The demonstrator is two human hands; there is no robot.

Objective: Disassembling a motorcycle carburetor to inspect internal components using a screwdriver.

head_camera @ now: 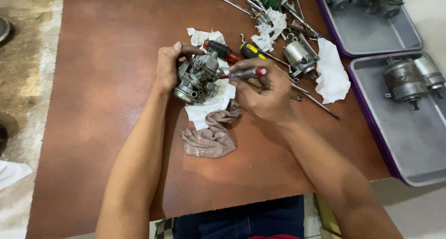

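Carburetor [197, 79] is sitting up off the brown board [102, 81], held over a white paper towel [204, 112] near the middle of it, with a crumpled grey-pink rag [210, 139] lying just below. Going left to right: the left hand [168, 67] has it clamped from the left side, thumb hooked over the top and the other fingers wrapped round the back, so mostly hidden. Looks like a chunky cast metal body, so I'd guess dense and heavy for its size, totally stiff, probably a bit greasy and slippery, with little levers and brass bits sticking out that you wouldn't want to squeeze. The fat main body is the place to hold it, pretty much like it's held now. Next over, the right hand [265, 94] has its fingers curled tight around a small red-handled screwdriver [245, 73], pinching the handle, tip poking into the carb's right side. Behind that lie two more screwdrivers, one red and black [222, 50] and one yellow and black [252, 50]. Further right there's a small cylindrical motor part [298, 57] among a pile of wrenches [260, 9] and more white paper [332, 72], then two grey trays with purple rims [371, 123] at the far right, each with more metal parts in it
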